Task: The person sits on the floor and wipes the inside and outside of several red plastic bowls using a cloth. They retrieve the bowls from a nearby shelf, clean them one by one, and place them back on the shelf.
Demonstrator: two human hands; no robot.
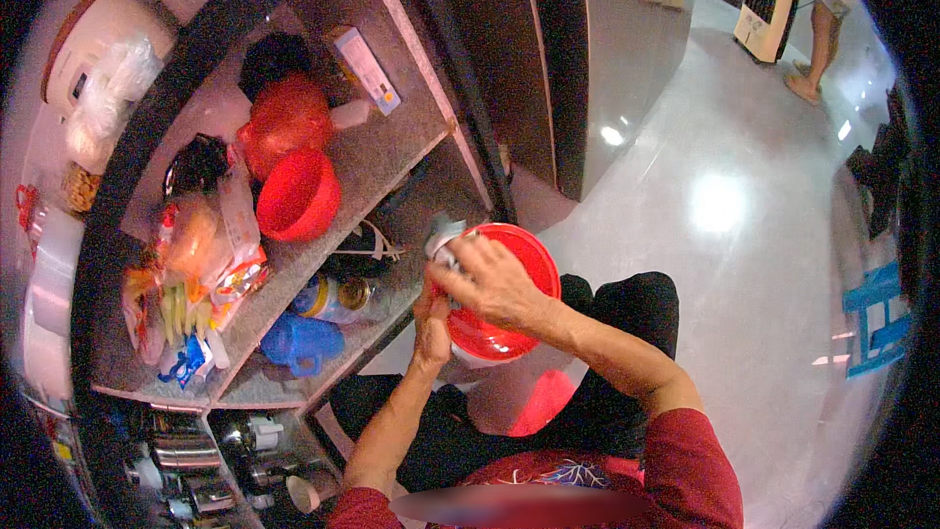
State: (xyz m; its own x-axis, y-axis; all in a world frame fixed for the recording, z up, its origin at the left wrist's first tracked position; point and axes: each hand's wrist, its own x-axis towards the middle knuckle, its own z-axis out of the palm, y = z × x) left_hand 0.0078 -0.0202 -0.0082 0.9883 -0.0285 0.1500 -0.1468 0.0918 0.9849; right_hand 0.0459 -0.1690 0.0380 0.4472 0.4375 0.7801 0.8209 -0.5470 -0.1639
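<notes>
A round red lid (pixel 537 260) sits between my knees, apparently on a whitish container whose side barely shows beneath it. My right hand (pixel 485 279) reaches across the lid with fingers bent over a small crumpled grey-white thing (pixel 444 233) at its left edge. I cannot make out whether that is a bag or a cloth. Just below, my left hand (pixel 431 323) is closed at the lid's left side, its fingers partly hidden behind the right hand. Left of both hands, the open cabinet's lower shelf holds a blue plastic basket (pixel 302 343) and a can-like container (pixel 338 299).
A red bowl (pixel 299 196), an orange-red bag (pixel 289 122), a narrow box (pixel 364 69) and bagged food (pixel 191 255) crowd the upper shelf. Metal pots (pixel 186 451) stand lower left. On the floor's far right are a blue stool (pixel 873 318), a white appliance (pixel 767 5) and another person's leg (pixel 824 44).
</notes>
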